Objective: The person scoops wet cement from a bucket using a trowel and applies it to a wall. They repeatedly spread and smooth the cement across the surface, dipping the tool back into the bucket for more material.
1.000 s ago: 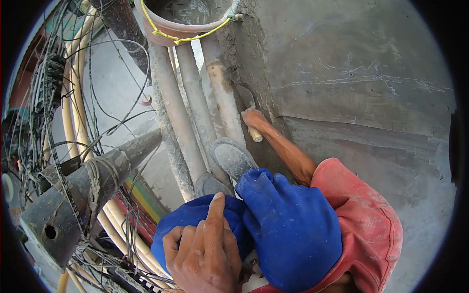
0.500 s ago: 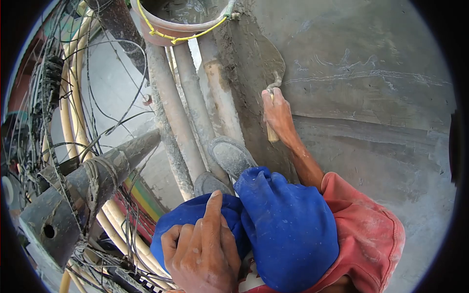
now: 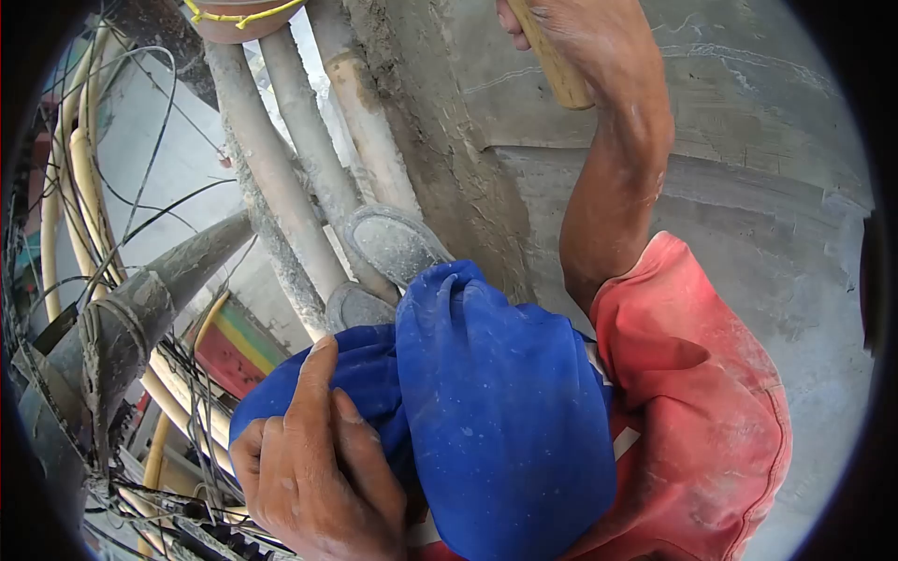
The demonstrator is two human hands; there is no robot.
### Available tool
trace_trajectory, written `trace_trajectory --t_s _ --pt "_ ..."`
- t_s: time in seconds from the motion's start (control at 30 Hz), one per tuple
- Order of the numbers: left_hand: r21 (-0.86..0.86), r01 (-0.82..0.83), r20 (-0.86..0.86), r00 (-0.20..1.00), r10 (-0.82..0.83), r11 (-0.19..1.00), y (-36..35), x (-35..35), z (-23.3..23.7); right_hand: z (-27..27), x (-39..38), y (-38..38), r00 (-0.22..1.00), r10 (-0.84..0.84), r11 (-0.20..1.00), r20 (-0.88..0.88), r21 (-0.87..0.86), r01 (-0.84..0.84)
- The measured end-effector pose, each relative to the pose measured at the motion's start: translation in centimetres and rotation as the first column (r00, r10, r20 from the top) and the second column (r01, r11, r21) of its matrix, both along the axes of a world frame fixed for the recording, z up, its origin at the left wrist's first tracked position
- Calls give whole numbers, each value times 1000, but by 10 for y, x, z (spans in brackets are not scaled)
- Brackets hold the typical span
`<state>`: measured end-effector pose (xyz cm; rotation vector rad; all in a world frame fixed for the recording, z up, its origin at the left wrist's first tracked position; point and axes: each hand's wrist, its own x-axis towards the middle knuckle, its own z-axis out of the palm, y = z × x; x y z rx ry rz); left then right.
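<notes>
My right hand (image 3: pixel 585 33) is raised at the top of the view, wrapped round a wooden handle (image 3: pixel 554 56); the tool's other end is out of frame. Behind it is the grey plastered wall (image 3: pixel 748 122), with a strip of rougher wet mortar (image 3: pixel 458 178) along its left edge. My left hand (image 3: pixel 313 467) rests by my blue-clad knee (image 3: pixel 505 402), index finger stretched out and the other fingers bent, holding nothing. A bucket (image 3: pixel 234 23) with a yellow rim cord shows partly at the top left.
Mortar-covered poles (image 3: pixel 281 187) run under my shoes (image 3: pixel 393 243). At the left are a thick grey metal pole (image 3: pixel 140 309), tangled black cables (image 3: pixel 103 374) and pale yellow tubes (image 3: pixel 89 206). A red, yellow and green panel (image 3: pixel 234 351) lies below.
My right hand has lifted up and closer to the camera with the handle, off its earlier low place at the wall. The view has shifted, so the bucket and my left hand sit further left.
</notes>
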<state>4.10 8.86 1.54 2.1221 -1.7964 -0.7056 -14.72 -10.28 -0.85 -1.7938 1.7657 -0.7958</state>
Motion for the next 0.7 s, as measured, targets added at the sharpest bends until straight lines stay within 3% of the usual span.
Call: trace_trajectory --t_s 0.07,0.1,0.17,0.23,0.43,0.5,0.63,0.7 --pt "78 -15 -4 1000 15 997 -1 0 6 -1 6 7 992 -102 983 76 158 89" --pt "153 -37 -7 999 39 988 -2 0 9 -12 3 14 992 -103 983 76 159 90" --pt "97 -12 -1 1000 12 995 -2 3 2 -54 -12 37 998 42 996 51 71 -46" --pt "45 3 6 1000 -3 999 -1 4 0 -75 -21 69 998 -55 926 -7 373 54" --pt "146 6 19 1000 -9 989 -3 4 5 -123 -57 163 955 87 669 -283 727 155" --pt "50 20 -3 1000 -19 999 -1 5 0 -127 -73 183 950 83 626 -300 758 184" --pt "25 35 3 999 -35 999 -1 5 -1 -123 -92 202 939 57 514 -340 816 264" --pt "36 50 -8 999 -49 998 -2 6 1 -120 -93 203 934 52 523 -353 807 275"
